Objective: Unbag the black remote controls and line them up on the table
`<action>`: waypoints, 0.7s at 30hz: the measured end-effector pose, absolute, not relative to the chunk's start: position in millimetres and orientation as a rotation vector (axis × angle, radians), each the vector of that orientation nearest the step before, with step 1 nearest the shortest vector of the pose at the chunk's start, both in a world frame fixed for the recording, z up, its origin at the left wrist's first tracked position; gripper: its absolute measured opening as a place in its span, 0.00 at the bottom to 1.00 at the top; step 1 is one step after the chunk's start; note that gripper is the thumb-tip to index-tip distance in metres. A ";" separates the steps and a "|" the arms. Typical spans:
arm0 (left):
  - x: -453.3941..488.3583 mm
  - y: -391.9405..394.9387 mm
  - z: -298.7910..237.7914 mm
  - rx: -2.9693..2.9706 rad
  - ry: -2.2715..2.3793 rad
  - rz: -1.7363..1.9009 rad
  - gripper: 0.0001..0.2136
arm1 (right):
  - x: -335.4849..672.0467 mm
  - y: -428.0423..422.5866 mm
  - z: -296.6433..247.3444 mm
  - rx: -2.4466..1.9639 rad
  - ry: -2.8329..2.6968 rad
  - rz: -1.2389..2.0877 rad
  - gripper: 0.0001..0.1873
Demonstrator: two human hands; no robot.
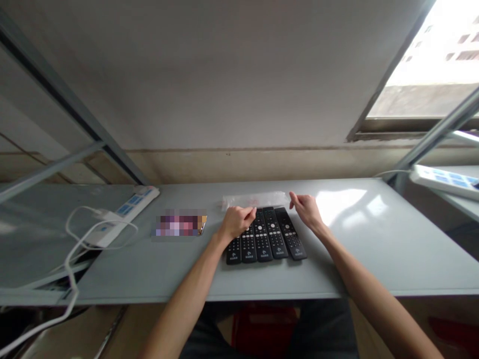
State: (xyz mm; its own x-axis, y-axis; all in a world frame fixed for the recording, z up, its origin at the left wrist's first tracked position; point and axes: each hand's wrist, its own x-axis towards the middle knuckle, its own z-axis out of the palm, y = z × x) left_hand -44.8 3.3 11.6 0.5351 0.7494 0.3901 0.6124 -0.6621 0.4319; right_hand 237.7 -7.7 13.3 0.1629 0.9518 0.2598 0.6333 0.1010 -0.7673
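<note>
Several black remote controls (pixel 263 244) lie side by side on the grey table, their buttons facing up. The rightmost remote (pixel 292 237) is slightly tilted and set apart from the others at its near end. Behind them stretches a clear plastic bag (pixel 258 199), lying flat. My left hand (pixel 238 222) is over the upper part of the left remotes, its fingers curled and pinched near the bag's front edge. By the bag's right end, my right hand (pixel 306 209) has its fingers curled and thumb raised. I cannot make out what either hand holds.
A phone (pixel 179 225) with a blurred screen lies left of the remotes. Further left, a white power strip (pixel 123 217) with a looping white cable (pixel 69 269) crosses the table edge. Another power strip (pixel 445 180) is at the right, by the metal frame. A wall (pixel 239 164) bounds the back.
</note>
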 end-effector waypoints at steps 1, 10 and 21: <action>-44.8 3.3 11.4 2.542 1.147 0.814 0.24 | 236.1 -8.3 11.8 -1.607 -1.541 0.461 0.43; -44.1 3.4 9.2 2.539 1.152 0.836 0.21 | 227.8 -6.7 -1.7 -1.496 -1.431 0.323 0.28; -44.8 3.1 8.9 2.502 1.168 0.925 0.15 | 230.6 1.4 -8.8 -1.392 -1.385 0.232 0.15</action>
